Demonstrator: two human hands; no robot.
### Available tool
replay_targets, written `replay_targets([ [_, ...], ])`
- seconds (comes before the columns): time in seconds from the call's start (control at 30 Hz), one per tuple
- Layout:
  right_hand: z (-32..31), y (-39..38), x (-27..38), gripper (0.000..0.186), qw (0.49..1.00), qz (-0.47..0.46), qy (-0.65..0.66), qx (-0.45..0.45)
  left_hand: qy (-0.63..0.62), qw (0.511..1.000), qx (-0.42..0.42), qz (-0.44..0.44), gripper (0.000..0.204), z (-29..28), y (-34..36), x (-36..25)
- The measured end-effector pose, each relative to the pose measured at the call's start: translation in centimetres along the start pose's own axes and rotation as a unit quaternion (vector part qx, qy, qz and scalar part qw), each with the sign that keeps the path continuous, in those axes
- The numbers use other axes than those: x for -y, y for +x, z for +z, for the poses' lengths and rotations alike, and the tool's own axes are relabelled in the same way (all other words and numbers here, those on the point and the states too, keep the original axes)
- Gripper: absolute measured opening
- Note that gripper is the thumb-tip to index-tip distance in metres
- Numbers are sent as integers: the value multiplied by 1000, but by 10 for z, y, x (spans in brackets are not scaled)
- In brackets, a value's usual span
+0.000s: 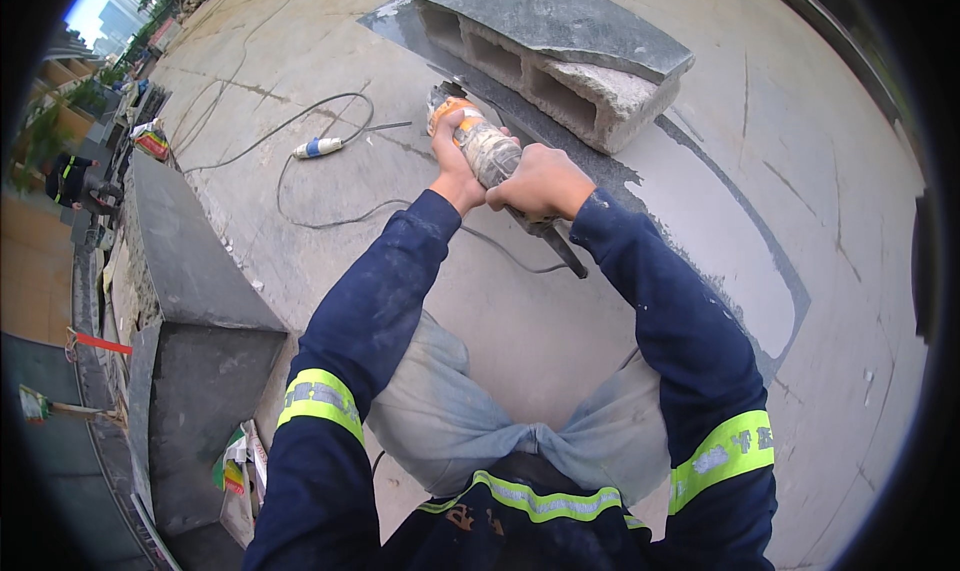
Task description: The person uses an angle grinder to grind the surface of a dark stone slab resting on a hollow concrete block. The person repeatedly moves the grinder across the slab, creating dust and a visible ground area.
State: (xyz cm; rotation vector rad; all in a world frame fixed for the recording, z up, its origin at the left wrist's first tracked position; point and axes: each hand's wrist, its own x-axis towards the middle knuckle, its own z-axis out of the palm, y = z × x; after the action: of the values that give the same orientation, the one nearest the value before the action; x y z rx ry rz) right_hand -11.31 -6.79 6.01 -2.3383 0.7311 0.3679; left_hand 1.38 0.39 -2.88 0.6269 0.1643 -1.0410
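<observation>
In the head view, gripping the grinder [487, 151] with both hands, beyond the knees [415, 406] and just left of the block [565, 91]. Curling the left hand [453, 166] around the orange front part from the left, with most fingers hidden beneath. Closing the right hand [543, 183] over the rear body from above and the right, with knuckles up. Pointing the tool's head far and slightly left, close to the edge of the dark strip [610, 171]; hard to tell whether touching.

Running from far left to near right, the length of the strip, with a white patch [715, 256] inside its border. Rising from the strip's far part as a hollow block, topped by a grey slab [560, 16]. Trailing from the grinder's near end, leftward across the floor [530, 346], a cable [282, 201] curving to a white-and-blue plug [317, 148].

Leaving room over the floor between knees and grinder, and broadly right of the strip. Bounded at left by dark panels [205, 241] with hard corners, well apart from the hands.
</observation>
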Motion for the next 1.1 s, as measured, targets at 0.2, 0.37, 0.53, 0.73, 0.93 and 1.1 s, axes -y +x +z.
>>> replay_targets([
  [0.2,6,-1,-5,59,999,-26,14,-37,3,1000,23,-8,63,-7,2,3],
  [0.37,3,-17,-5,60,999,-32,16,-37,0,1000,23,-10,62,0,-13,8],
  [0.53,1,-28,-6,61,1000,-8,-15,-17,-15,999,29,-31,58,6,-25,14],
  [0.73,3,-43,-12,59,1000,-3,-7,-24,-12,1000,20,-21,57,14,-38,26],
  [0.93,3,-54,-18,59,1000,-2,-1,-25,1,999,35,-17,57,16,-49,33],
  [1.1,0,-64,-17,61,1000,0,3,-20,-4,999,30,-27,58,17,-52,37],
])
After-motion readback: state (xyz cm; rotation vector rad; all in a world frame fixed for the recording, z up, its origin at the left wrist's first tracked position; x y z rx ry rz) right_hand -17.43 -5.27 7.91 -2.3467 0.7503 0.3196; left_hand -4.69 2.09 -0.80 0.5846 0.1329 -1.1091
